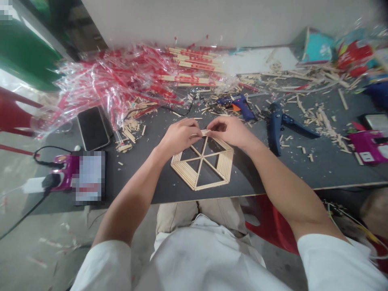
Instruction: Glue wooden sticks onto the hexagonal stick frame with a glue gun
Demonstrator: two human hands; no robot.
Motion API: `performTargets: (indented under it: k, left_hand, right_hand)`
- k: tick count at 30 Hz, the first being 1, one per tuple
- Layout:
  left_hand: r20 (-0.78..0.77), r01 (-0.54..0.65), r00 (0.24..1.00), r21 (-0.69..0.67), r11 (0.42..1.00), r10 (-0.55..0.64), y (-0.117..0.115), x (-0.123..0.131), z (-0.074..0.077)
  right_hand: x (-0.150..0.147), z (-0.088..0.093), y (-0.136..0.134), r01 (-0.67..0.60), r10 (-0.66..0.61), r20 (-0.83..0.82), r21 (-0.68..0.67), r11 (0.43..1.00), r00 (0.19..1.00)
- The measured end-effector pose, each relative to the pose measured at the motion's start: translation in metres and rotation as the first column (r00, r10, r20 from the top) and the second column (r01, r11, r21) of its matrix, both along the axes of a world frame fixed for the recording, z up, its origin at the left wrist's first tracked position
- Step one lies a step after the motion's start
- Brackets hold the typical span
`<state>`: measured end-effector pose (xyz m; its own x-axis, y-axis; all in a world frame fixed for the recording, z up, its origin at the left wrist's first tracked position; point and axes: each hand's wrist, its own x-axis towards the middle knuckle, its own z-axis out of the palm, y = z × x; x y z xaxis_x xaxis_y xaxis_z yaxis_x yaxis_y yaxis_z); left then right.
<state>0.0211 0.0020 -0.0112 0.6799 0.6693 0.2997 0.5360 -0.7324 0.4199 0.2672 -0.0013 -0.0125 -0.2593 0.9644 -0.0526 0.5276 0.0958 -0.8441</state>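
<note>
grip: narrow, wooden stick (206, 132) pinched between left hand (178, 135) and right hand (227, 131) | risk: hexagonal stick frame (184, 171) may be racked if uneven pressure is applied

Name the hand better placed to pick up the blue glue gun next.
Right, probably. The right hand lies closer to the blue glue gun, just beyond it on the tabletop. The left hand is farther away, and both pinch a wooden stick atop the hexagonal stick frame.
</note>
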Motion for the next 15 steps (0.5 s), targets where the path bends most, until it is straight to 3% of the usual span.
performTargets:
  k: [15]
  left_hand:
    - [0.0,0.015,1.0,0.032,0.999,-0.015,0.002,-0.001,-0.003]
  right_hand:
    - [-0.011,0.008,0.006,0.149,-0.158,-0.031,-0.192,0.97,0.987]
